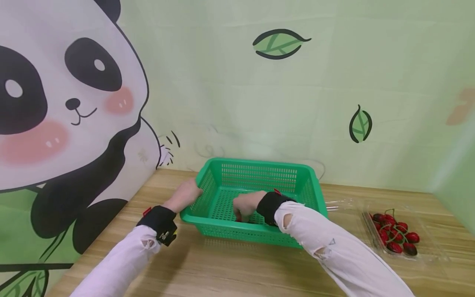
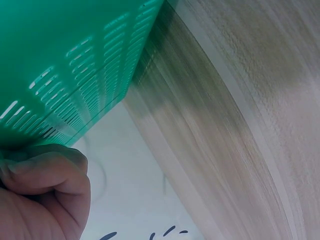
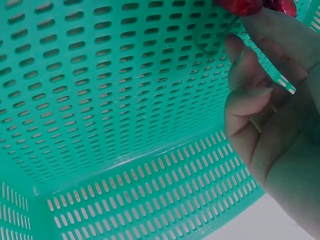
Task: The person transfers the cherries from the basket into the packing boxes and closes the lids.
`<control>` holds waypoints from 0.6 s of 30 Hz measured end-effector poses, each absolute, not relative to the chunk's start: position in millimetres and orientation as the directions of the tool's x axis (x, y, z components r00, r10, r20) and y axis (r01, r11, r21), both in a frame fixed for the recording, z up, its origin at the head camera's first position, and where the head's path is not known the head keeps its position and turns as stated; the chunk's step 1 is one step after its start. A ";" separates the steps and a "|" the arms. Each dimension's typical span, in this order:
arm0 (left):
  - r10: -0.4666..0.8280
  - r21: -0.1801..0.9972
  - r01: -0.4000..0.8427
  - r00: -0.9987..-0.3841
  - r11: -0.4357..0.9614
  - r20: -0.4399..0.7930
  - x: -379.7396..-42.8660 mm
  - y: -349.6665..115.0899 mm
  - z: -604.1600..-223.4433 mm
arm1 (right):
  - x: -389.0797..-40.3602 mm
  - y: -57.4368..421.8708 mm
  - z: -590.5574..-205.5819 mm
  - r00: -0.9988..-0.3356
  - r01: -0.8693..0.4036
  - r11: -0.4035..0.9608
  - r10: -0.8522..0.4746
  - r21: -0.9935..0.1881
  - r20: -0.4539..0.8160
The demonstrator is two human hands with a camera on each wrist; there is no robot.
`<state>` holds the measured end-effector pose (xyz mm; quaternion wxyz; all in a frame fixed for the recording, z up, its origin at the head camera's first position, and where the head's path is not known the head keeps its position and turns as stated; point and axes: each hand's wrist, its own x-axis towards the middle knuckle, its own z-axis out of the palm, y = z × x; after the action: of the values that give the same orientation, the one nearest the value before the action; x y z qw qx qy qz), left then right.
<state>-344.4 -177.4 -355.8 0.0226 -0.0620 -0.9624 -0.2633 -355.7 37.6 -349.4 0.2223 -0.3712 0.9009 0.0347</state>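
A green plastic basket (image 1: 256, 235) stands on the wood-grain table. At its left end, my left hand (image 1: 185, 194) grips the rim, its fingers curled by the wall in the left wrist view. My right hand (image 1: 246, 204) reaches down inside, near the front wall. In the right wrist view, red cherries (image 3: 240, 6) with a thin green stem lie at the thumb of this hand, partly cut off by the frame's top edge. Its other fingers (image 3: 245, 107) are loosely bent, with a gap between them and the thumb.
To the right, a clear plastic box (image 1: 426, 237) holds several dark red cherries (image 1: 395, 235), with its transparent lid (image 1: 341, 205) beside the basket. A cloth backdrop (image 1: 222, 103) printed with a panda and leaves rises behind and left of the table (image 1: 208, 272).
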 end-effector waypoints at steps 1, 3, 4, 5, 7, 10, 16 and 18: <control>0.107 0.505 0.130 -0.991 0.853 0.076 -344.5 -177.3 -356.0 | -355.8 38.2 -349.1 -0.625 -0.678 0.725 -0.653 -0.117 -0.428; 0.105 0.503 0.127 -0.992 0.855 0.072 -344.8 -177.5 -356.4 | -356.2 39.5 -348.6 -0.625 -0.664 0.734 -0.650 -0.143 -0.433; 0.109 0.501 0.133 -0.991 0.855 0.076 -344.6 -177.5 -356.2 | -356.3 40.2 -348.2 -0.625 -0.657 0.738 -0.647 -0.154 -0.436; 0.111 0.500 0.135 -0.991 0.855 0.078 -344.7 -177.5 -356.2 | -356.7 40.9 -347.9 -0.629 -0.650 0.743 -0.644 -0.158 -0.437; 0.114 0.501 0.141 -0.990 0.854 0.083 -344.8 -177.5 -356.3 | -357.3 42.3 -347.6 -0.631 -0.642 0.748 -0.641 -0.169 -0.438; 0.123 0.514 0.149 -0.989 0.844 0.085 -344.3 -177.6 -356.4 | -357.9 44.6 -346.6 -0.625 -0.648 0.742 -0.647 -0.173 -0.437; 0.130 0.526 0.159 -0.987 0.835 0.092 -344.0 -178.0 -356.9 | -359.4 49.1 -343.7 -0.591 -0.682 0.707 -0.684 -0.188 -0.428; 0.127 0.523 0.156 -0.988 0.838 0.091 -343.7 -177.9 -356.4 | -359.7 50.1 -342.5 -0.581 -0.690 0.697 -0.694 -0.196 -0.424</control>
<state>-343.7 -177.9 -356.4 0.0262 -0.0736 -0.9583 -0.2750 -359.7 50.1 -342.5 0.2407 -0.3892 0.8892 -0.0048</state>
